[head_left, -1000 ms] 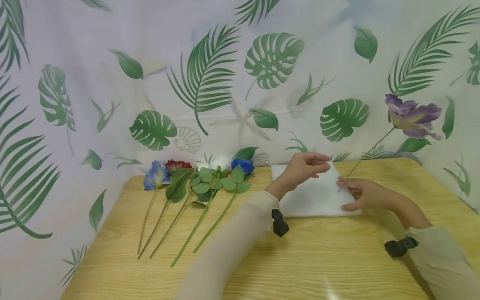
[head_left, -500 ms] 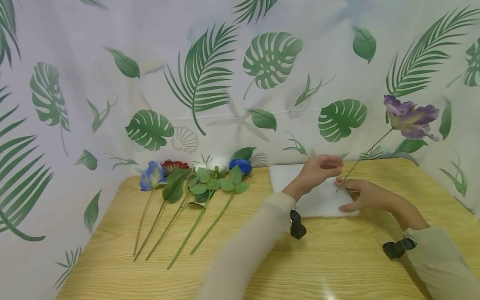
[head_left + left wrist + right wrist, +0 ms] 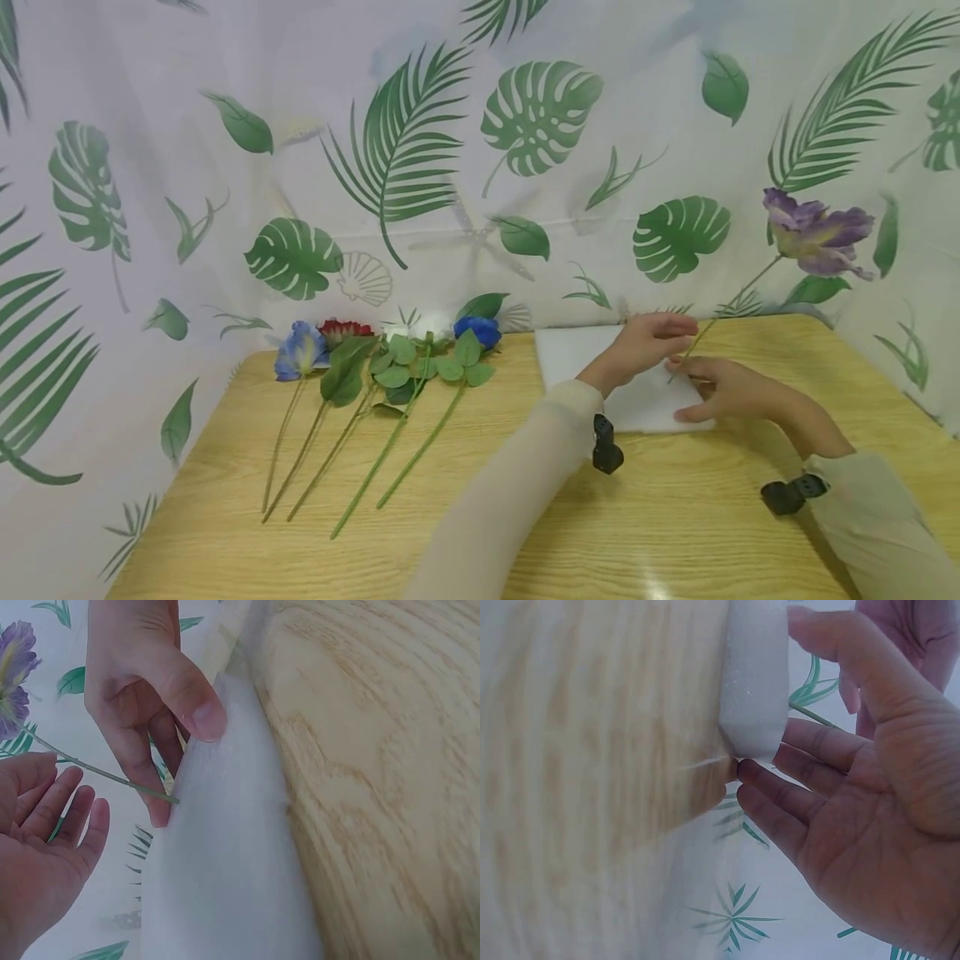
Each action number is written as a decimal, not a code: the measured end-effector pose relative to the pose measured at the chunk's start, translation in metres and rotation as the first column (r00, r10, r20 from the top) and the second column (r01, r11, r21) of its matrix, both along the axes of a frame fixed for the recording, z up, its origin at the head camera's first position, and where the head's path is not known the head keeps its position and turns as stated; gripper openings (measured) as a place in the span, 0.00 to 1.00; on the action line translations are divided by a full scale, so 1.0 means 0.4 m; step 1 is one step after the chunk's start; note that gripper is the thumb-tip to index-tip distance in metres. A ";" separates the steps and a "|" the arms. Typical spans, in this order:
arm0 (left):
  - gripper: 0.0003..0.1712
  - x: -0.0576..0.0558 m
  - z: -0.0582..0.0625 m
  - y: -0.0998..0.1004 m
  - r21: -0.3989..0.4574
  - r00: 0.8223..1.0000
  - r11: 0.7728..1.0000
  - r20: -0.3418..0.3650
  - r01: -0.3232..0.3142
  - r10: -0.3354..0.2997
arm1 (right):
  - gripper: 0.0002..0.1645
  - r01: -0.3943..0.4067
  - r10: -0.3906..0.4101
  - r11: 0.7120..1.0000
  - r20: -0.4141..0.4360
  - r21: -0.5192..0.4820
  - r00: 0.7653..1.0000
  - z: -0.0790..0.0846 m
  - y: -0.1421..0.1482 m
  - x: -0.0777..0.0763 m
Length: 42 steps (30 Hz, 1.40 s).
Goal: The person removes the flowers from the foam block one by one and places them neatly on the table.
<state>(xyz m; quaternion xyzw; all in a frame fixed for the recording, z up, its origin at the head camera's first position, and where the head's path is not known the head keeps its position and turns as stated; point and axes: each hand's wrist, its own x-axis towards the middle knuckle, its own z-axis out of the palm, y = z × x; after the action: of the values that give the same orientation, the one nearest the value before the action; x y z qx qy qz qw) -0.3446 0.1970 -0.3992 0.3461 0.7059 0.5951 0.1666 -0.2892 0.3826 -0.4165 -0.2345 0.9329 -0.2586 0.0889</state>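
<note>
A purple artificial flower [image 3: 821, 233] leans up and right, its thin stem [image 3: 112, 777] meeting a white foam board [image 3: 558, 354] near the board's right side. Beside that stem is my left hand [image 3: 647, 343], its fingers loosely bent with nothing gripped. My right hand [image 3: 731, 387] holds the board's right edge, the index finger beside the stem's foot and the thumb near the front corner. In the right wrist view its other fingers [image 3: 780, 791] reach to the end of the foam.
Several artificial flowers lie side by side at the left of the wooden table [image 3: 480, 483]: a light blue one [image 3: 302, 350], a red one [image 3: 347, 331], white blooms and a blue rose [image 3: 477, 332]. A leaf-printed cloth [image 3: 450, 125] hangs behind the table.
My left hand has moved right across the foam board, up to the flower stem. The right hand keeps its hold, and the flower has stayed upright. The head view has shifted slightly.
</note>
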 end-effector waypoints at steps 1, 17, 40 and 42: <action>0.20 0.002 0.003 -0.001 0.003 1.000 1.000 0.010 0.012 -0.012 | 0.48 -0.004 0.004 1.000 -0.002 -0.001 1.000 0.000 -0.002 -0.001; 0.19 0.005 -0.001 0.014 0.031 0.999 0.999 0.009 0.043 -0.043 | 0.51 -0.012 0.012 1.000 0.000 -0.027 1.000 0.008 -0.012 0.006; 0.15 -0.007 -0.008 -0.020 -0.022 1.000 1.000 0.009 0.008 -0.008 | 0.50 0.021 -0.021 1.000 0.017 0.009 1.000 0.009 -0.006 0.008; 0.14 -0.007 -0.009 -0.023 -0.026 1.000 1.000 0.008 0.009 -0.008 | 0.50 0.025 -0.025 0.999 0.012 0.021 1.000 0.007 -0.004 0.007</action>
<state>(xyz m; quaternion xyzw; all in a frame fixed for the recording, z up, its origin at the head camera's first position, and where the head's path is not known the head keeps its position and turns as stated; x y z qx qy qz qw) -0.3473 0.1879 -0.4028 0.3446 0.7114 0.5866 0.1764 -0.2865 0.3809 -0.4138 -0.2203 0.9378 -0.2516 0.0936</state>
